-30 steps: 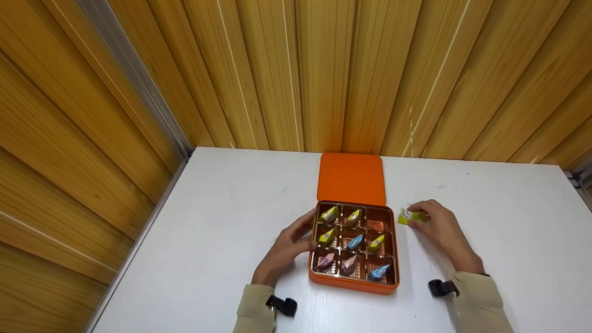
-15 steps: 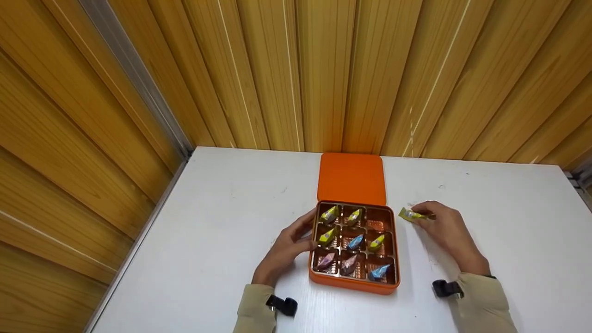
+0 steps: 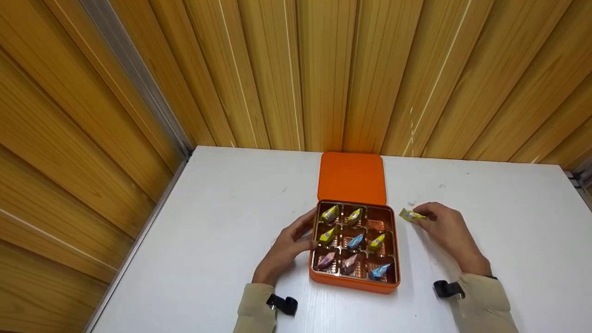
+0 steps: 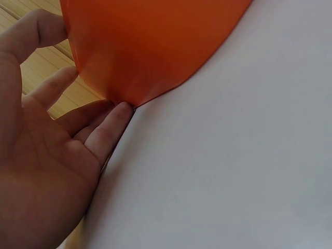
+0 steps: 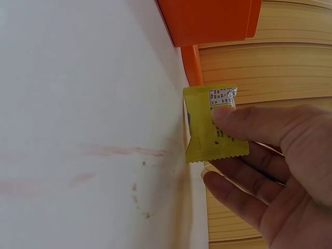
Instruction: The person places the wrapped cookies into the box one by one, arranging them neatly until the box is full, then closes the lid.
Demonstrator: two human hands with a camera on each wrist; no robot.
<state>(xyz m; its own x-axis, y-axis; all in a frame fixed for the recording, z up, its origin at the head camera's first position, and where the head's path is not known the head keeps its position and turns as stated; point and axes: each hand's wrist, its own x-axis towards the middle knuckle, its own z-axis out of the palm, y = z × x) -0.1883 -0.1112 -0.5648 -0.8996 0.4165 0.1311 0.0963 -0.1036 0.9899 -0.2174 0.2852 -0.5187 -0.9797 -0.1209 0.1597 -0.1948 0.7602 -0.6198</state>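
Note:
An orange tin [image 3: 354, 286] with a divided brown insert stands on the white table. Small wrapped candies lie in its compartments: yellow ones [image 3: 329, 214], blue ones [image 3: 356, 241] and pink ones [image 3: 326, 260]. At the far right corner, one compartment [image 3: 375, 224] shows its bare bottom. My left hand [image 3: 289, 249] holds the tin's left side, thumb at the rim and fingertips against the wall [image 4: 150, 46]. Right of the tin, my right hand [image 3: 446, 229] pinches a flat yellow candy packet [image 5: 202, 124] between thumb and fingers; white printed patches show on its wrapper.
The tin's orange lid [image 3: 351, 178] lies open behind it, close to the wood-patterned wall [image 3: 319, 83]. White table surface [image 3: 222, 222] extends to both sides. Faint reddish smears [image 5: 124, 151] mark it near my right hand.
My right hand has shifted slightly right and toward me, turning the yellow candy packet so that it shows more edge-on. The left hand and the tin have stayed put.

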